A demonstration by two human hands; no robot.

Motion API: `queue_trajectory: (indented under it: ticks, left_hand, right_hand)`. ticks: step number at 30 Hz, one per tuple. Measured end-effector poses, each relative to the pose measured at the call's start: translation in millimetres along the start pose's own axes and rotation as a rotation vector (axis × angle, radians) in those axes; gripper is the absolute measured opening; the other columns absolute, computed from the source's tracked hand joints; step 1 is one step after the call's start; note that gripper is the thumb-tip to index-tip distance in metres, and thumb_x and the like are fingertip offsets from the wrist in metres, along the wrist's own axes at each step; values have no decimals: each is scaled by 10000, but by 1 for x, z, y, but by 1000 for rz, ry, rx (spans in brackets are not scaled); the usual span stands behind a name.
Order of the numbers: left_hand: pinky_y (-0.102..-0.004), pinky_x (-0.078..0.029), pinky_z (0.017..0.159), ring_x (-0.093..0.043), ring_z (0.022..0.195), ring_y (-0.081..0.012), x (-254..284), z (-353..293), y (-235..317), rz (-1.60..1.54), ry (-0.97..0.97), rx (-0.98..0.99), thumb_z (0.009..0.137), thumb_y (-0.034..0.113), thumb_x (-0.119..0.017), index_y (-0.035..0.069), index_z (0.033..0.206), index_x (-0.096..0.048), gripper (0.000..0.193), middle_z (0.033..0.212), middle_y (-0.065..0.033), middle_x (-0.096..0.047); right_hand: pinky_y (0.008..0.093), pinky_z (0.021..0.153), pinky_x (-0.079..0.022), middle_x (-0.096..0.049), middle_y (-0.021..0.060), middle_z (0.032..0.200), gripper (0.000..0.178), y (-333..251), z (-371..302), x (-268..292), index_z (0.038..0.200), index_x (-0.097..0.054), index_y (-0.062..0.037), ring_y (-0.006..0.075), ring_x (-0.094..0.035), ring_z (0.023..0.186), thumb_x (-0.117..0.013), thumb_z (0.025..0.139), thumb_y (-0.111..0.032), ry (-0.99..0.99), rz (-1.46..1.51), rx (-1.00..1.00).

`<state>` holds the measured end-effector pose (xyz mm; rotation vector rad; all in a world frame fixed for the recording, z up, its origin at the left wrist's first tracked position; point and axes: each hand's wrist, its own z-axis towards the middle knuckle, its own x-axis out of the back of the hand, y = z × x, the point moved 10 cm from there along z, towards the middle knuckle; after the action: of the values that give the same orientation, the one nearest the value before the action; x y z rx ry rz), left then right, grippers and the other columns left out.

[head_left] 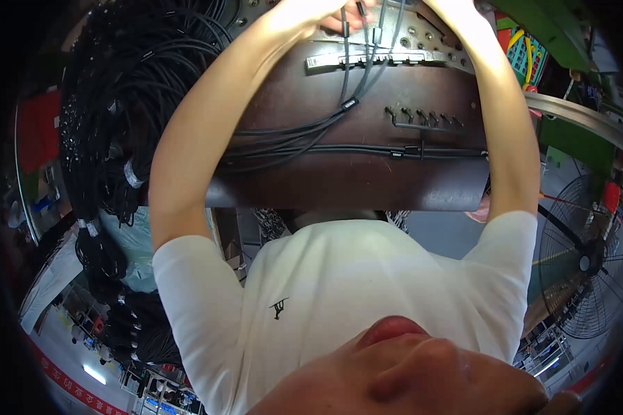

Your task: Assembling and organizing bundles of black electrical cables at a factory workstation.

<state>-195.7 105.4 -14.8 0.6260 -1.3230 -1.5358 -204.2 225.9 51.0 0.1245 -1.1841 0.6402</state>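
At the upper edge of the head view, my left hand [325,15] has its fingers curled beside several thin black cables [347,55]; its fingertips are partly cut off. It appears closed on a cable. My right hand [451,5] is at the same edge, farther right, and its fingers lie outside the picture. Between my forearms the cables run down over a pale slotted metal bar [374,59], meet at a black sleeve [350,104] and bend left across a brown board [291,187]. A second cable bundle [353,149] lies lower on the board.
A big hank of black cables [166,69] hangs at the left, with tied bundles [104,256] below. A row of small black pegs [422,117] stands on the board. A wire-guarded fan [581,259] is at the right, below a curved metal rail [581,117].
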Motion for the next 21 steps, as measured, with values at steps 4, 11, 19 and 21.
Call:
queue_trajectory:
  ticks: [4, 11, 19, 21]
  left_hand:
    - [-365, -521, 620, -628, 667, -273, 40, -10, 43, 1351, 158, 37, 849, 271, -564, 74, 881, -684, 232, 750, -84, -652]
    - [-409, -459, 868, -586, 976, -312, 36, 2, 21, 842, 219, 52, 902, 288, -530, 29, 1072, -613, 321, 1063, -179, -617]
    - [-409, -467, 840, -594, 948, -335, 32, 4, 45, 869, 271, -168, 910, 241, -527, 15, 1050, -623, 282, 1023, -191, -629]
    - [-416, -482, 799, -609, 888, -339, 33, 7, 39, 824, 220, -26, 904, 236, -525, 11, 1011, -639, 274, 959, -181, -646]
  right_hand:
    - [409, 684, -505, -652, 173, 845, 274, -18, -12, -7, 930, -650, -41, 307, -634, 761, -415, 938, -182, 37, -175, 72]
    - [386, 511, -522, -616, 129, 610, 266, 11, -31, -10, 842, -645, -24, 237, -595, 452, -513, 885, -251, -5, 884, -151]
    - [397, 490, -505, -611, 135, 619, 265, 14, -23, -27, 860, -640, -35, 256, -584, 453, -517, 883, -269, -104, 61, -201]
    - [408, 497, -500, -609, 138, 623, 259, 30, -27, -36, 872, -641, -38, 268, -580, 458, -521, 877, -267, -143, 123, -306]
